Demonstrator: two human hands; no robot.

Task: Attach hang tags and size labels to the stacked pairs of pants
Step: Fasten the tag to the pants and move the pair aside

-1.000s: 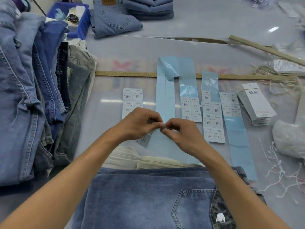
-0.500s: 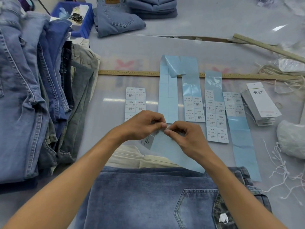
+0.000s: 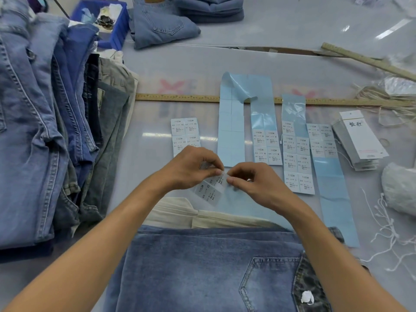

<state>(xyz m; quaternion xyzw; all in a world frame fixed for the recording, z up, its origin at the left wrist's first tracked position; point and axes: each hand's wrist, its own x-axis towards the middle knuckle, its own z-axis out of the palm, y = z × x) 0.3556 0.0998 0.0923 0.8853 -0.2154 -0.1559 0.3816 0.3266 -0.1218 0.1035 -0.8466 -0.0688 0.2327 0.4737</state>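
Both hands meet over the table just beyond a folded pair of blue jeans [image 3: 209, 266] that lies nearest the camera, back pocket up. The left hand [image 3: 191, 167] pinches a small strip of size stickers [image 3: 210, 188] between thumb and curled fingers, and the right hand [image 3: 254, 183] pinches the strip's upper end with thumb and forefinger — the fingertips of the two hands almost touch there. The strip hangs tilted below the left hand, its printed squares facing up. Under the jeans a cream pair of pants [image 3: 202, 216] shows its far edge. Farther out on the grey table [image 3: 184, 70] lie the label sheets: a short block of stickers [image 3: 185, 134] partly hidden by the left hand, then a bare blue backing strip [image 3: 231, 131] with its top corner curled over, then three more blue strips carrying white stickers [image 3: 297, 158], side by side. A small pile of white hang tags [image 3: 360, 138] sits to the right of them, with loose white strings [image 3: 387, 230] nearer the table edge. A long yellow ruler [image 3: 177, 97] runs across the table beneath the strips' far ends. On the left stands a tall stack of folded jeans [image 3: 40, 122] in several blues and greys — more folded jeans [image 3: 171, 21] and a blue bin [image 3: 117, 25] sit at the far side.
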